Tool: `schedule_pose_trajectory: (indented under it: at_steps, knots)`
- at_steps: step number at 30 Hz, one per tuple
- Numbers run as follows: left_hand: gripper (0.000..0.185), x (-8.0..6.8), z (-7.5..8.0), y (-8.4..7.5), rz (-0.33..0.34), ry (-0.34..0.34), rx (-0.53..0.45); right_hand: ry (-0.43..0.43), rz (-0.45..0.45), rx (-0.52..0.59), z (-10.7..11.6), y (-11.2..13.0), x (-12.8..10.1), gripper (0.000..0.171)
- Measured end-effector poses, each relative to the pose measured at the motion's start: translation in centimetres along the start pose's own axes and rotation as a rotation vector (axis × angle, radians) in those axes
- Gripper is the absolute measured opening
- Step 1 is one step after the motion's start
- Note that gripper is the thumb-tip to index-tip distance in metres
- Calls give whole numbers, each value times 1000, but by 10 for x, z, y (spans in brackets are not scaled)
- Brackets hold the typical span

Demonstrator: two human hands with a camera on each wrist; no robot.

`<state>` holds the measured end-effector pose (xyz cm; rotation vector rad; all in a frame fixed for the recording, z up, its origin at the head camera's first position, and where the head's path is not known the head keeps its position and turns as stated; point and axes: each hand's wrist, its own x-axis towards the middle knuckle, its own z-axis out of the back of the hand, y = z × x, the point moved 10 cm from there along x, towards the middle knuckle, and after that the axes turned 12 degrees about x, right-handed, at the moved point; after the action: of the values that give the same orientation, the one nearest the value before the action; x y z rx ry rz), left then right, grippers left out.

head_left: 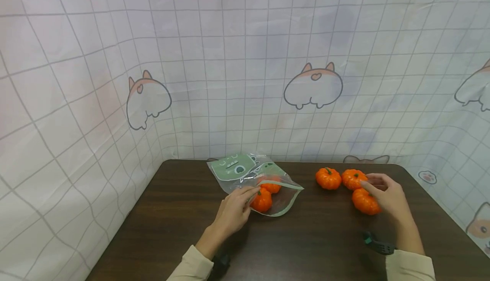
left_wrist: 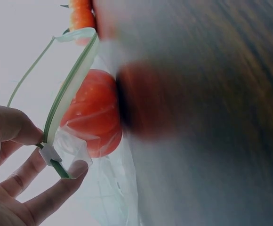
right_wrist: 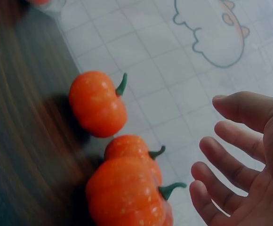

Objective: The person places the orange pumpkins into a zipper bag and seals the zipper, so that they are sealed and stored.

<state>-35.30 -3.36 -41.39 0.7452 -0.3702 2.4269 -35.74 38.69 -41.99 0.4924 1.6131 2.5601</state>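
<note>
A clear zip bag (head_left: 245, 172) with a green rim and a green cartoon print lies on the brown table (head_left: 317, 242), its mouth facing right. Two orange pumpkins (head_left: 262, 201) sit inside it near the mouth. My left hand (head_left: 248, 192) pinches the bag's rim at its near corner. In the left wrist view, thumb and forefinger of the left hand (left_wrist: 56, 153) hold the green rim (left_wrist: 70, 80) in front of a bagged pumpkin (left_wrist: 94, 113). Three loose pumpkins (head_left: 328, 178) lie to the right. My right hand (head_left: 369, 185) hovers beside the nearest one (right_wrist: 127, 195), fingers (right_wrist: 212, 141) spread and holding nothing.
A white grid-patterned cloth (head_left: 229, 81) with cartoon animals walls in the table at the back and both sides. A black wrist mount (head_left: 379, 245) sits on my right forearm. The near half of the table shows bare wood.
</note>
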Motion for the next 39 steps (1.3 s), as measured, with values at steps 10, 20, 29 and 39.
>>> schedule_pose_trajectory:
  at_steps: [10, 20, 29, 39]
  knots:
    - [58, -1, 0, 2, 2, 6, 2, 84, -120, -10, 0, -26, -2, 73]
    - [56, -1, -1, 2, 1, -4, 6, 166, -185, -19, -5, -48, 0, 81]
    - [55, 0, -1, 3, 1, -11, 6, 192, -195, -27, -5, -59, -2, 84]
    - [54, 0, 0, 2, 4, -8, 2, 219, -244, -9, -7, -74, -1, 90]
